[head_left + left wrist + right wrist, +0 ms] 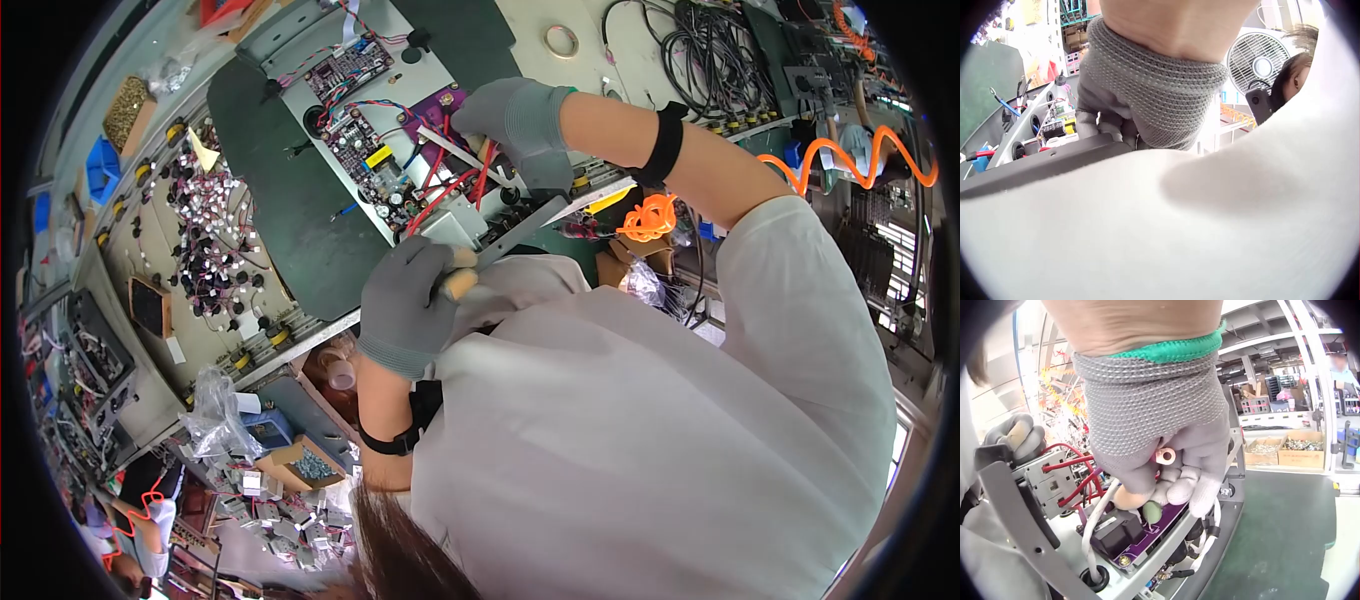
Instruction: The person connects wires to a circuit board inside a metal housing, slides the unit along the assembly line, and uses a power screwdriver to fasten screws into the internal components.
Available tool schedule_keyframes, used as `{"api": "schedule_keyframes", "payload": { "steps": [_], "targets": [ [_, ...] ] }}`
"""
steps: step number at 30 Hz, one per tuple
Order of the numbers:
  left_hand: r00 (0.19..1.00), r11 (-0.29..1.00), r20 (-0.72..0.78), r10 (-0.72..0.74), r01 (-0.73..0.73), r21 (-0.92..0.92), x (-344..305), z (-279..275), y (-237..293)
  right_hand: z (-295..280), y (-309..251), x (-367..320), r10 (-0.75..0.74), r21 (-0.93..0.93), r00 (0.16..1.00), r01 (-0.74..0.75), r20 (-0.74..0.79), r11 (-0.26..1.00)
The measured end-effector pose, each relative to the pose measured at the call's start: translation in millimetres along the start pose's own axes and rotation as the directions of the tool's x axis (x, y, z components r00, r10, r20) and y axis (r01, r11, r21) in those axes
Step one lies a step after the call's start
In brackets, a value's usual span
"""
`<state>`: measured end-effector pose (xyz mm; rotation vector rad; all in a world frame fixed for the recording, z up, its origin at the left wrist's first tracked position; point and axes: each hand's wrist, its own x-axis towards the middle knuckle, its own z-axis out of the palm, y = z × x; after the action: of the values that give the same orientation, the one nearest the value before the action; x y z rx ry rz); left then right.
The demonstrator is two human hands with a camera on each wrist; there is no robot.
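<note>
Green matting on the surface (pixel 270 200) carried a metal chassis (pixel 420 80) packed with boards and wires. At its far end the right hand (pixel 520 120) had its grip closed, pinching a ring terminal (pixel 1165 455) just above the purple board (pixel 1163 526). The left hand (pixel 410 300) clutched the chassis's near edge. Red wires (pixel 1066 465) ran to a relay block (pixel 1044 481) on the left. This looked like wiring work partway through. Seating that terminal would call for a steadied chassis and careful aim.

Gloves (pixel 405 300) are grey, circuit board (pixel 1147 534) purple, wires (pixel 440 185) red, mat (pixel 290 220) dark green, hose (pixel 860 150) orange.
</note>
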<state>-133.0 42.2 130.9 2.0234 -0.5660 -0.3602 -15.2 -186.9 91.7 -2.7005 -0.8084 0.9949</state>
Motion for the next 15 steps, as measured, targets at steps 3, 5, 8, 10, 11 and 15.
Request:
{"api": "schedule_keyframes", "payload": {
  "steps": [3, 5, 8, 10, 11, 15],
  "targets": [
    [0.999, 0.999, 0.008, -0.046, 0.046, -0.001, -0.4, 0.5, 0.4, -3.9, -0.2, 2.5, 0.056, 0.048, 0.997, -0.059, 0.06, 0.997],
    [0.997, 0.998, 0.018, -0.07, 0.069, 0.012, -1.2, -0.3, 3.8, -6.3, -5.5, -2.4, 0.032, -0.04, 0.999, -0.03, 0.04, 0.999],
    [0.996, 0.996, 0.021, -0.088, 0.088, 0.012, -0.2, -1.8, 6.4, -10.6, -12.3, -7.5, 0.018, -0.09, 1.0, -0.017, 0.009, 0.996],
    [1.0, 0.996, 0.015, -0.019, 0.018, 0.085, 0.5, -1.1, 2.3, -5.8, -6.4, -8.9, 0.038, 0.0, 0.999, -0.038, -0.02, 0.999],
    [1.0, 0.996, 0.022, -0.009, 0.007, 0.094, 1.9, -2.4, 3.8, -1.2, -2.6, -9.2, 0.046, 0.085, 0.998, -0.043, -0.034, 0.995],
    [0.989, 0.979, 0.079, -0.128, 0.113, 0.169, 23.7, -20.5, 27.0, 23.3, 12.2, -22.5, 0.045, 0.304, 0.969, 0.032, -0.244, 0.952]
  ]
}}
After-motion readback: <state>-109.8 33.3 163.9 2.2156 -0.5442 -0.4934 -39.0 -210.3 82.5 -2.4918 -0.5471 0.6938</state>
